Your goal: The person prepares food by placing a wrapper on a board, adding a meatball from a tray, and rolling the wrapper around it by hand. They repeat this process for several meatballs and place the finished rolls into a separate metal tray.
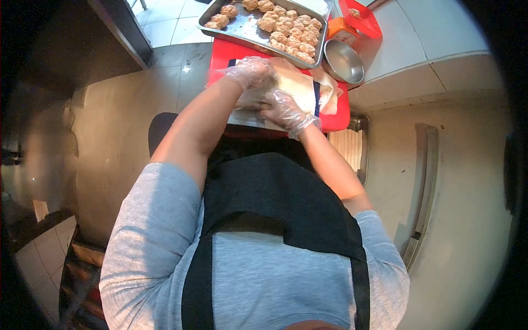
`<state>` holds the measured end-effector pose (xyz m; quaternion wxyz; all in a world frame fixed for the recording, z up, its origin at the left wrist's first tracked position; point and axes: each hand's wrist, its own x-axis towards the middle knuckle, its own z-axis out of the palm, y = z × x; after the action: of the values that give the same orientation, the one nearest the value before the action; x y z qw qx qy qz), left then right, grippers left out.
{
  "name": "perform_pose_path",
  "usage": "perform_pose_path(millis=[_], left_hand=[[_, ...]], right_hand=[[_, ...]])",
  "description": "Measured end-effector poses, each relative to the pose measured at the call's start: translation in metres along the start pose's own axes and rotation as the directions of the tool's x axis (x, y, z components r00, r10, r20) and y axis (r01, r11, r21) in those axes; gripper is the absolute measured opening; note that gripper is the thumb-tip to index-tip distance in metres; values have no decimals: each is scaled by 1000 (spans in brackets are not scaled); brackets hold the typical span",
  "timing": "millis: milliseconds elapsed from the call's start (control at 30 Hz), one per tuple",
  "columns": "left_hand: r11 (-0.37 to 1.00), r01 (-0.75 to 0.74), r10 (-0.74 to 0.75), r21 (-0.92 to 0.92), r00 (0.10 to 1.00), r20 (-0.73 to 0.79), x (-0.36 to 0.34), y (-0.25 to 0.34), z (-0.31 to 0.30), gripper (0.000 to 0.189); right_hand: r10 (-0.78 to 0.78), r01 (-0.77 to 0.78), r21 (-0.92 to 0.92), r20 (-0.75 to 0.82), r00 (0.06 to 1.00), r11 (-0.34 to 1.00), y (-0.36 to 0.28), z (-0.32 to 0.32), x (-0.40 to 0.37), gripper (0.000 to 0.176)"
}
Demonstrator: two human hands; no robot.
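Observation:
Both my hands wear clear plastic gloves and work over a red cutting board (225,55). My left hand (250,72) rests curled on top of a pale sheet of dough or wrapper (297,85) lying on the board. My right hand (283,110) presses on the near edge of the same pale sheet, fingers bent. Whether either hand grips a separate piece is hidden by the gloves. Just beyond the board a metal tray (242,32) holds several round, browned food balls (291,36) in rows.
A small steel bowl (344,60) sits right of the tray, with an orange-red box (357,19) behind it. A metal container of pale strips (349,146) lies under the board's right corner. I wear a dark apron over a grey shirt; tiled counter at right.

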<state>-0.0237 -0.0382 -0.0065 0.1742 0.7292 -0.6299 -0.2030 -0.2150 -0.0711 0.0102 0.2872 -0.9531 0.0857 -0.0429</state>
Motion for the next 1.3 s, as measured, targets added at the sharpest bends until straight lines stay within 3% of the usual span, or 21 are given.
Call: perform_pose_path(millis=[100, 200, 400, 500, 567, 600, 667, 733, 800, 867, 933, 1067, 1100, 1167, 1267, 1300], left_hand=[[999, -51, 50, -7, 994, -100, -4, 3, 3, 24], [986, -151, 154, 66, 987, -44, -6, 2, -3, 24], [966, 137, -129, -218, 990, 53, -13, 19, -16, 27], [994, -56, 55, -92, 998, -15, -5, 0, -1, 28], [976, 30, -30, -218, 1000, 2, -7, 7, -4, 26], [958, 72, -72, -277, 997, 13, -8, 10, -8, 26], [957, 1, -4, -291, 1000, -10, -2, -1, 4, 22], [988, -78, 72, -132, 996, -50, -1, -8, 13, 20], [965, -155, 174, 212, 982, -77, -12, 9, -2, 18], [997, -59, 56, -54, 997, -59, -2, -3, 7, 17], [981, -25, 18, -192, 999, -38, 4, -10, 13, 17], [997, -54, 50, -48, 995, -86, -2, -5, 13, 18], [998, -55, 59, 38, 992, -115, -4, -1, 9, 18], [994, -44, 38, -99, 997, -61, 1, -7, 11, 19], [958, 31, -32, -283, 999, 3, -8, 7, -2, 21], [964, 26, -26, -263, 1000, 4, -11, 9, -4, 22]], right_hand=[[23, -25, -184, -14, 1000, 983, 0, -35, -19, 33], [-41, 31, -195, -46, 998, 980, 22, -32, -41, 35], [-13, 4, -183, -48, 999, 983, 33, -40, -46, 40], [15, -30, -142, -106, 994, 989, 42, -34, -60, 47], [40, -58, -148, -119, 992, 987, 44, -33, -67, 53], [57, -71, -111, -120, 991, 991, 45, -34, -68, 55], [85, -89, -34, -118, 989, 995, 42, -39, -66, 60], [187, -181, 73, -78, 979, 981, 31, -49, -66, 65], [219, -212, 115, -58, 974, 970, 28, -48, -69, 69], [181, -175, 85, -79, 980, 981, 34, -44, -72, 71], [181, -171, 97, -104, 978, 980, 39, -43, -73, 70], [250, -211, 292, -106, 962, 933, 45, -36, -80, 69], [215, -191, 201, -105, 971, 961, 47, -38, -80, 67], [147, -146, 15, -95, 985, 989, 40, -49, -78, 64], [68, -86, -134, -134, 989, 987, 24, -55, -66, 54], [83, -93, -115, -93, 992, 989, 24, -50, -60, 51]])
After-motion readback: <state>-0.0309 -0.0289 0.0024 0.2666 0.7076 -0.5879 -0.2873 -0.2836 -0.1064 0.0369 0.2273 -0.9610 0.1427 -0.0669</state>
